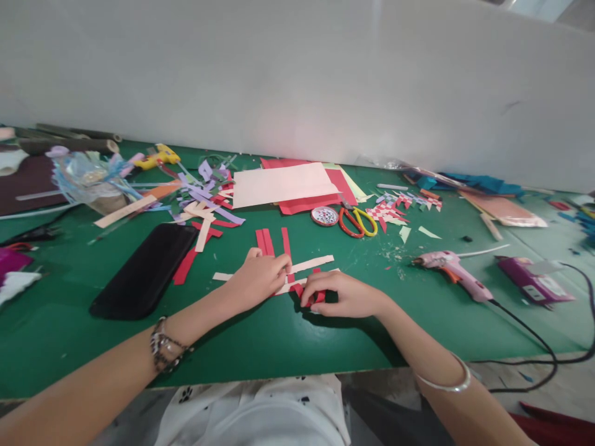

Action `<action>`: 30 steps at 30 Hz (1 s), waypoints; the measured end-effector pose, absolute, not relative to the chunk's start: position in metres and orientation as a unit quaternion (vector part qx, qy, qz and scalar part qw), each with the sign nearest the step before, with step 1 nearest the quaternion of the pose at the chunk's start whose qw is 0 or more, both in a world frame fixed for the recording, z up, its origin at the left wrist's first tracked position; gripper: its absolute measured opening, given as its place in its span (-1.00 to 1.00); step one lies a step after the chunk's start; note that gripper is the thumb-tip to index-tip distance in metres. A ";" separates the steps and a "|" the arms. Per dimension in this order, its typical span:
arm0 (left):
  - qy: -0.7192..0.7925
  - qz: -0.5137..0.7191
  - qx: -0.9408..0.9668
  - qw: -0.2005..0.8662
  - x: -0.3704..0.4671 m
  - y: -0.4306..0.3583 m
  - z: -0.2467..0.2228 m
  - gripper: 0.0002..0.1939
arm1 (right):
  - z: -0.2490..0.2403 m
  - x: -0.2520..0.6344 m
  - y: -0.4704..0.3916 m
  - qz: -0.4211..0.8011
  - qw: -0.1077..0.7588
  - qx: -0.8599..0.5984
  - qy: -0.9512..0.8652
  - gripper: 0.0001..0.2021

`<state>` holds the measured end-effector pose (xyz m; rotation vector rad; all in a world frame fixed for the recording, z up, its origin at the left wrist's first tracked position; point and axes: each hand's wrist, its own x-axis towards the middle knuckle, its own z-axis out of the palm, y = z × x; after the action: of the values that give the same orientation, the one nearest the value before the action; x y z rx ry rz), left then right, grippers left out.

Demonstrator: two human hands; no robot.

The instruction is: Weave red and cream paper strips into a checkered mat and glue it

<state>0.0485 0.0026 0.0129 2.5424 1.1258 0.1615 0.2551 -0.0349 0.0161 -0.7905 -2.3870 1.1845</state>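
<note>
Nearest you is your white garment point(260, 415), cut off at the bottom of the view, below the near edge of the green desk point(251, 347); both ends of the desk run out of sight. Just inside that near edge, around its middle, lies the strip weave point(291, 278), partly hidden under your hands. Your left hand point(263, 277) has its fingers bent down onto it, the tips too obscured to tell whether they pinch or only press. Your right hand point(344, 294) is curled, thumb and fingers closed around a looped red strip point(320, 296), which they partly cover. Three red strip ends point(286, 240) point toward the far edge, and two pale strips point(313, 264) run crosswise. You have two glue guns, a pink one point(458, 272) toward the right end and a yellow one point(160, 157) by the far edge, left; also one black case point(146, 272), one pair of scissors point(356, 218) and one round dish point(324, 215), its contents too small to count. The purple scraps point(209, 186) overlap too much for counting.
</note>
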 end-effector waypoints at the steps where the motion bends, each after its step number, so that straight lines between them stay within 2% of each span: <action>1: 0.396 0.061 0.899 0.178 0.048 0.002 0.012 -0.81 | 0.016 0.255 -0.035 0.418 0.180 -0.281 -0.845 -0.85; 6: 0.384 0.061 0.911 0.138 0.050 -0.003 0.010 -0.73 | 0.018 0.254 -0.035 0.418 0.177 -0.283 -0.845 -0.87; 12: 0.378 0.066 0.919 0.093 0.051 -0.006 0.004 -0.73 | 0.016 0.255 -0.035 0.420 0.172 -0.282 -0.846 -0.87; 22: 0.370 0.153 0.910 0.106 0.056 -0.006 -0.002 -0.71 | 0.016 0.255 -0.035 0.416 0.163 -0.288 -0.847 -0.86; 30: 0.364 0.111 0.924 0.029 0.057 -0.011 0.000 -0.68 | 0.016 0.256 -0.035 0.422 0.168 -0.284 -0.845 -0.86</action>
<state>0.0567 -0.0110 -0.0003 2.8512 1.1218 0.3436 0.2560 -0.0345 0.0160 -0.8072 -2.4027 1.1990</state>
